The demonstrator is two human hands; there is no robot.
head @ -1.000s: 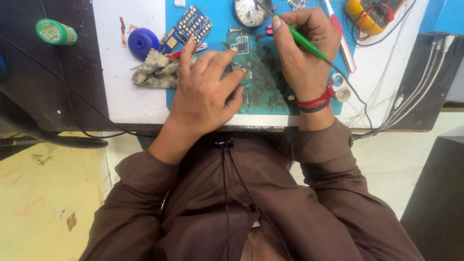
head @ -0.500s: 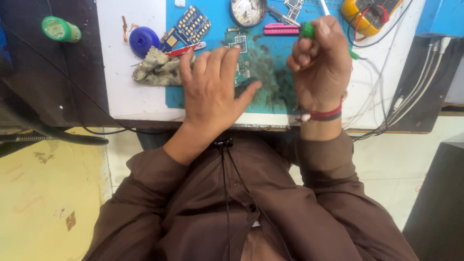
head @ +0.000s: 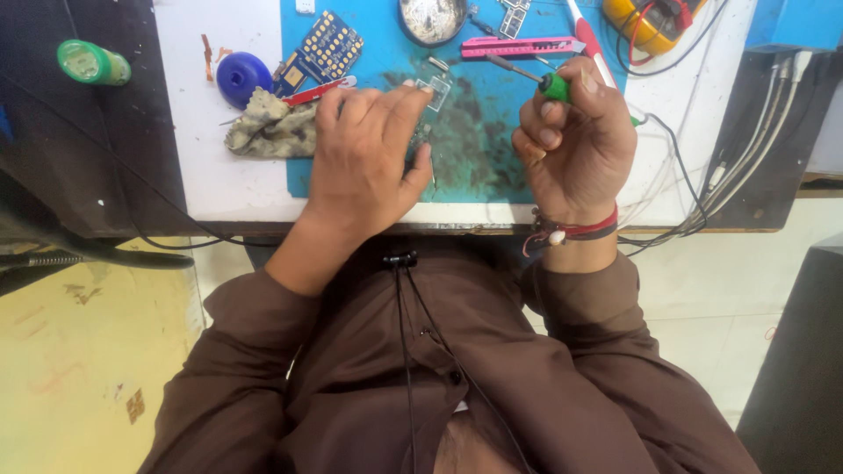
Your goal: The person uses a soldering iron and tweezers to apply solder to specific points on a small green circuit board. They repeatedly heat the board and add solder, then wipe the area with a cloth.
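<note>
At the far left a green canister (head: 92, 63) lies on its side on the dark surface beside the white tabletop (head: 211, 175). On the tabletop itself sit a round blue cap (head: 243, 76) and a crumpled grey rag (head: 270, 130), the rag touching the left edge of the blue mat (head: 492, 132). A blue board with gold pads (head: 327, 49) lies above the rag, near a thin red tool (head: 318, 89). My left hand (head: 364, 162) lies flat, palm down, fingers spread over the mat, its grip open and pressing on a small greenish circuit board (head: 432, 88), of which only a pale square frame and a strip of edge show past my fingertips; the mat around it is smeared dark. Further right a round metal dish (head: 432, 17) and a pink knife (head: 518, 46) lie at the top. My right hand (head: 575, 145) is closed around a soldering iron (head: 551, 83) with a green collar, its metal tip pointing up-left, clear of the board. A red thread band (head: 575, 230) circles that wrist, and a yellow meter (head: 650, 22) sits at the upper right with cables (head: 702, 202) trailing off the edge.
</note>
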